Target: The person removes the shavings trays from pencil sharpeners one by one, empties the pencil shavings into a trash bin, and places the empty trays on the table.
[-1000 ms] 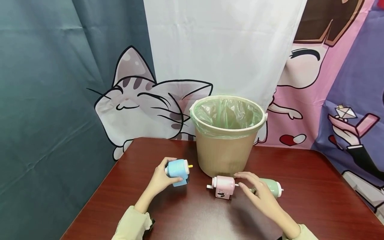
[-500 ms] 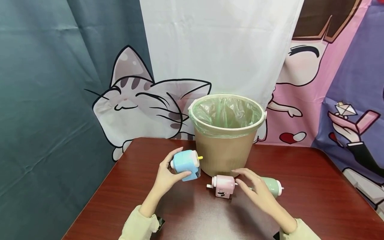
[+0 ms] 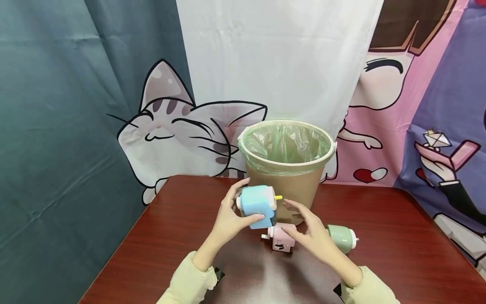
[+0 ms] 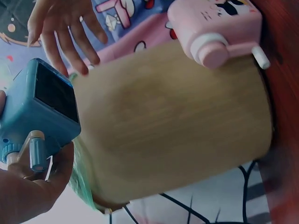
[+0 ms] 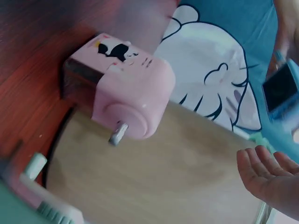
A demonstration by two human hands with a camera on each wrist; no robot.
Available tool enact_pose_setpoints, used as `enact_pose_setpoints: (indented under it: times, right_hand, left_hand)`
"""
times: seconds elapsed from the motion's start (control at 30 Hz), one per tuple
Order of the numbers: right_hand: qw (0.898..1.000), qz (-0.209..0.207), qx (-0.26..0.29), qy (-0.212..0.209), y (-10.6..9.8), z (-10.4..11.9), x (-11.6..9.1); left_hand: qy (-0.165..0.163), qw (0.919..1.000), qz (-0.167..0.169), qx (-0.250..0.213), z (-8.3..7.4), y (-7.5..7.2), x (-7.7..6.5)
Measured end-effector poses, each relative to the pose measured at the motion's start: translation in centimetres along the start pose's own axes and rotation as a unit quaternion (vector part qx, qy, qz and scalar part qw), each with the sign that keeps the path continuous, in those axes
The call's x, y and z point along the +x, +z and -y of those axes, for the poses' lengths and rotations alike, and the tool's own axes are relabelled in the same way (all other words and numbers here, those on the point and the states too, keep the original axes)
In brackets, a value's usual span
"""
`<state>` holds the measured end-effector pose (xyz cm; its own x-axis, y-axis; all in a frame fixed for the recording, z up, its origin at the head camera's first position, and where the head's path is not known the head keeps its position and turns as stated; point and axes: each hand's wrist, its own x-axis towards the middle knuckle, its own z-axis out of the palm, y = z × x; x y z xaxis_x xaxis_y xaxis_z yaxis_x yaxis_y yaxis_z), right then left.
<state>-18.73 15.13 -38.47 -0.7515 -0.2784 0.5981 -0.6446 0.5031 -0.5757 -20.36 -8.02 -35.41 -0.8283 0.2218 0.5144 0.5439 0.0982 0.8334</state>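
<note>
My left hand [image 3: 232, 217] grips a blue hand-crank pencil sharpener [image 3: 258, 204] above the table, thumb on the near side and fingers behind. A short yellow pencil end [image 3: 279, 197] sticks out of its right side. The crank [image 4: 36, 151] shows in the left wrist view. My right hand [image 3: 313, 232] hovers just right of the yellow end, its fingers extended and holding nothing. On the table below stands a pink pencil sharpener [image 3: 282, 242], partly covered by the blue one and my right hand. Behind that hand lies a green sharpener [image 3: 341, 238], its left part hidden.
A tan bin [image 3: 303, 185] with a green plastic liner stands on the table right behind the sharpeners. The red-brown tabletop [image 3: 152, 261] runs out to both sides. A printed cartoon curtain [image 3: 281, 63] hangs behind.
My left hand has carried the blue sharpener right and up, in front of the bin. My right hand has shifted left and slightly up, away from the pink sharpener's right side toward the blue one.
</note>
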Motion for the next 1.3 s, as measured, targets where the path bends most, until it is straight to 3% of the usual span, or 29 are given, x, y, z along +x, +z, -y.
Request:
enact_pose_setpoints:
  times: [0.1, 0.33, 0.4, 0.63, 0.73, 0.9, 1.03, 1.17, 1.3]
  right_hand:
    - [1.000, 0.012, -0.003, 0.013, 0.4, 0.3, 0.2]
    - [0.989, 0.045, 0.112, 0.088, 0.6, 1.3, 0.6]
    - [0.986, 0.033, 0.133, 0.100, 0.5, 1.5, 0.7]
    - [0.980, -0.031, 0.179, 0.076, 0.2, 2.0, 1.0]
    - [0.974, -0.040, 0.200, 0.094, 0.1, 2.1, 1.2]
    - [0.965, -0.056, 0.223, 0.125, -0.3, 2.1, 1.5]
    - [0.965, -0.058, 0.221, 0.132, -0.5, 2.3, 1.6]
    - [0.967, -0.041, 0.212, 0.137, -0.6, 2.3, 1.6]
    - [0.973, -0.012, 0.198, 0.115, -0.7, 1.9, 1.6]
  left_hand:
    - [-0.007, 0.9997, 0.015, -0.018, -0.3, 0.8, 0.2]
    - [0.014, 0.9995, 0.027, -0.007, -0.6, 2.2, 0.5]
    - [0.023, 0.9993, 0.029, -0.002, -0.6, 2.5, 0.7]
    - [0.052, 0.9980, 0.037, -0.003, -1.1, 2.9, 1.4]
    - [0.057, 0.9974, 0.042, -0.016, -1.1, 2.9, 1.7]
    - [0.028, 0.9952, 0.073, -0.059, -0.2, 2.8, 2.2]
    - [-0.002, 0.9932, 0.091, -0.073, 0.3, 3.0, 2.3]
    - [-0.034, 0.9929, 0.089, -0.071, 0.2, 3.1, 2.1]
    - [-0.051, 0.9943, 0.073, -0.058, 0.1, 3.0, 2.1]
